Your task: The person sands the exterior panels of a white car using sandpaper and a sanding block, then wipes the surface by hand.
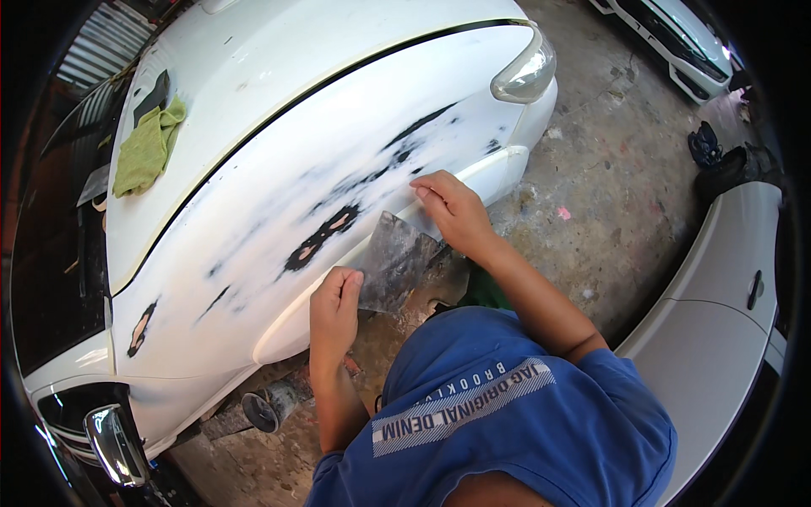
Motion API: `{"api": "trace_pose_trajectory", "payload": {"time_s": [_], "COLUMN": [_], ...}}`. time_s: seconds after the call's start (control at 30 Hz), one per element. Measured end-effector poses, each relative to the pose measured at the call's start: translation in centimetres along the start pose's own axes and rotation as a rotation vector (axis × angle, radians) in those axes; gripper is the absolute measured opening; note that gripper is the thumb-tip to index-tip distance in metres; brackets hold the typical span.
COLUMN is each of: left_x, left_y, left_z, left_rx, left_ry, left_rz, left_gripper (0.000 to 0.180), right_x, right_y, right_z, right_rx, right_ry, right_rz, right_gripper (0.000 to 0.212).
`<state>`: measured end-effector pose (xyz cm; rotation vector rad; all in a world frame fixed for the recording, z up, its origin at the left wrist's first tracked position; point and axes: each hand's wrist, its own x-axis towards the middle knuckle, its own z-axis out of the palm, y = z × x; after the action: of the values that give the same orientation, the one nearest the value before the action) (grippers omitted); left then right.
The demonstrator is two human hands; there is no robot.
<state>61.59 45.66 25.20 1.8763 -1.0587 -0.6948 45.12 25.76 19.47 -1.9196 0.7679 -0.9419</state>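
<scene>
My left hand (334, 308) is closed, thumb against fingers, at the left edge of a thin grey sheet (393, 264) that looks like sandpaper. The sheet hangs bent in front of my body, beside the car's wheel arch. Up and to the right of it, my right hand (456, 211) has its fingers curled and pinched together; what they hold, if anything, cannot be made out. Both hands are close to a white car fender (279, 186). Black patches and streaks mark its surface, and the dark patch (321, 238) near the arch has bare brownish spots in it.
A green cloth (150, 148) lies on the car near the windshield. The headlight (525, 69) is at the far right of the fender, a chrome mirror (115, 445) at lower left. A silver car panel (718, 329) stands to the right, and another white car (676, 42) beyond the stained concrete floor (591, 186).
</scene>
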Motion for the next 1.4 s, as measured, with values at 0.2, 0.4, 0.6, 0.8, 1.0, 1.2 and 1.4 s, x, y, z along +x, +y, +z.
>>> {"api": "trace_pose_trajectory", "payload": {"time_s": [0.2, 0.4, 0.6, 0.8, 1.0, 1.2, 1.4], "left_x": [0.8, 1.0, 0.9, 0.8, -0.2, -1.8, -3.1], "left_y": [1.1, 0.7, 1.5, 0.4, 1.0, 0.1, -0.2], "left_z": [0.4, 0.7, 0.6, -0.3, -1.8, -4.6, -4.6], "left_rx": [0.037, 0.021, 0.026, -0.007, 0.057, 0.107, 0.012], "left_ry": [0.014, 0.001, -0.008, 0.016, 0.079, 0.128, 0.142], "left_rz": [0.028, 0.044, 0.034, 0.021, 0.008, -0.025, -0.132], "left_gripper": [0.022, 0.021, 0.021, 0.021, 0.021, 0.021, 0.023], "right_x": [0.3, 1.0, -0.7, 0.4, 0.4, 1.5, 2.4], "right_y": [-0.2, -0.9, 0.3, -1.0, -4.2, -4.5, -4.0], "right_z": [-1.6, -1.4, -1.6, -2.4, -0.7, 1.7, 1.3], "right_rx": [0.001, -0.441, -0.398, 0.068, -0.340, -0.501, -0.401], "right_ry": [0.151, -0.129, -0.010, 0.019, -0.124, -0.096, 0.086], "right_rz": [0.192, 0.263, -0.092, 0.044, -0.177, -0.221, -0.186], "right_gripper": [0.058, 0.067, 0.055, 0.048, 0.057, 0.071, 0.073]}}
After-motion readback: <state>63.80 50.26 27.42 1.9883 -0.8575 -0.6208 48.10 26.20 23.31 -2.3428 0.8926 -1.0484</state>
